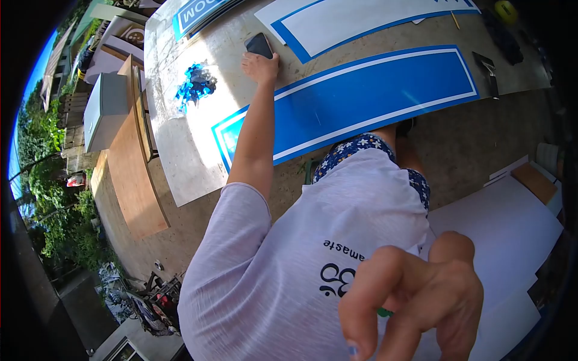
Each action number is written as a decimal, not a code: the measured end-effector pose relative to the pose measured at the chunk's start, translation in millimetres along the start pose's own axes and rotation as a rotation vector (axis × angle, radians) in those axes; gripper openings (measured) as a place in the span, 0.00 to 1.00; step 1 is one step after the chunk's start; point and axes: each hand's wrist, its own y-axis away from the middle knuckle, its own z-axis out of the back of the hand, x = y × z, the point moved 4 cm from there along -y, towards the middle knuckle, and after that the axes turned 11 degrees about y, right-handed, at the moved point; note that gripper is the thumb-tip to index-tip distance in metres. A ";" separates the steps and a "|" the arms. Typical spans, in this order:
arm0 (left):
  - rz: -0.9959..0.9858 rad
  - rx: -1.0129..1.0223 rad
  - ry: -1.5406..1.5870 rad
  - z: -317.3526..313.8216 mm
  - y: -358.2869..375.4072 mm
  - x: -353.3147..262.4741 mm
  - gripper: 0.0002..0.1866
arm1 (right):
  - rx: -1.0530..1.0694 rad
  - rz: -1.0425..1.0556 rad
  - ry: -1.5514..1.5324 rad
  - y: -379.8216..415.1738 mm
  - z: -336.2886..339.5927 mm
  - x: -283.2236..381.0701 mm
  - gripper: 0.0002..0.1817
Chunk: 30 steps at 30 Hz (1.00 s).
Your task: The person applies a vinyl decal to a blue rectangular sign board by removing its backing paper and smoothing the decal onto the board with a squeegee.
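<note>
My left hand [261,66] reaches out to a dark phone [259,46] on the work table [171,129], its fingers and thumb closed around the phone's near end. Just right of that hand lies a long blue panel [361,90] with a white border line, along the table's near edge. Blue scraps [195,86] are heaped to the left of the phone. Close to the camera at lower right is my right hand [415,295], its fingers loosely bent and apart, with nothing visible in them.
A white panel with blue edging [361,24] and a stacked blue sign [201,13] lie at the table's far side. A black-handled tool [489,73] is by the right end. Large white sheets [500,222] stand at right, brown boards [133,174] at left.
</note>
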 end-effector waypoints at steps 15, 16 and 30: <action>-0.220 0.157 0.556 51.7 54.4 9.1 0.17 | -0.768 -0.031 0.485 -4.5 242.5 9.4 0.11; -0.218 0.154 0.480 60.6 79.7 12.5 0.13 | -0.856 -0.069 0.454 8.1 271.3 -0.1 0.10; -0.305 0.036 0.114 35.6 218.2 -10.1 0.13 | -0.757 -0.528 1.101 -17.6 336.7 -62.1 0.06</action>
